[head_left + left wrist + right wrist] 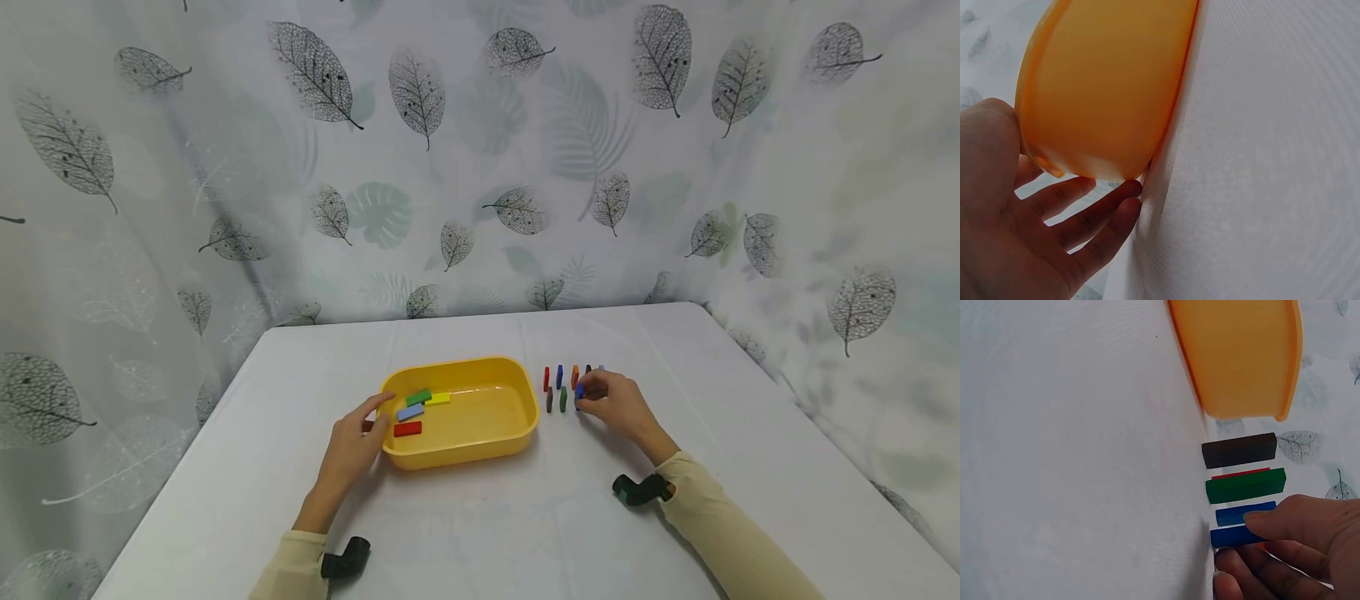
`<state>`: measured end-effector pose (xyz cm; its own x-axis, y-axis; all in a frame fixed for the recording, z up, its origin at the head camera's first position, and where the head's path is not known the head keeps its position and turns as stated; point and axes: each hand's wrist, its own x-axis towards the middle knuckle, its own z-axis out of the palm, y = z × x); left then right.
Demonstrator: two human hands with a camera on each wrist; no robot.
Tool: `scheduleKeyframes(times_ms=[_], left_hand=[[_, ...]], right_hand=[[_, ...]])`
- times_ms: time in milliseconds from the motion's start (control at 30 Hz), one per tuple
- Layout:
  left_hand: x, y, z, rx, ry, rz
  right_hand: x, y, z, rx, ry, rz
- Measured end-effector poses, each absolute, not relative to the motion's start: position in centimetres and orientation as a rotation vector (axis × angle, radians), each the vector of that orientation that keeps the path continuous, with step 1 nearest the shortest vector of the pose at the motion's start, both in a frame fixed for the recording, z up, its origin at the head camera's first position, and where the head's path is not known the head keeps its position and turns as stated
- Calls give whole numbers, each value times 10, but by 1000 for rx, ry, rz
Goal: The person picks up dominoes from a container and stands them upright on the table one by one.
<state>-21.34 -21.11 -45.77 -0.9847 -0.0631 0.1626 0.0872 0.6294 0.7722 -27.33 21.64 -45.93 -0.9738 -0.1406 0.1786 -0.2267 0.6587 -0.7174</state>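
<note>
My right hand (pixel 617 403) pinches a blue domino block (pixel 1235 537) between thumb and fingers. The block stands upright on the table, at the right end of the front row. Beside it in that row are a green domino block (pixel 563 399) and a dark brown one (pixel 550 400). Behind runs a second row with red (pixel 547 379), blue (pixel 559 377) and orange (pixel 575 376) blocks; my fingers partly cover its right end. My left hand (pixel 352 442) holds the left end of a yellow tray (pixel 1107 87), thumb at the rim and fingers against the outer wall.
Several domino blocks lie flat at the tray's left side: green (pixel 418 397), yellow (pixel 438 399), light blue (pixel 410 412) and red (pixel 408 429). A white cloth covers the table (pixel 480 533). Leaf-patterned curtains (pixel 465 167) hang behind and at both sides.
</note>
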Motion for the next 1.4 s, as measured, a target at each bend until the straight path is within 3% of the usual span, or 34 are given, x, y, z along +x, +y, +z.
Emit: scheduleKeyframes(times_ms=[667,1400], left_hand=[[-215,-210,-459,-33,-2670,-1273],[-212,-209,-458,-32,-2656,-1263]], right_hand=[[-256,209,-426,311,-2780,860],[-243,123,-400,814,-2611,635]])
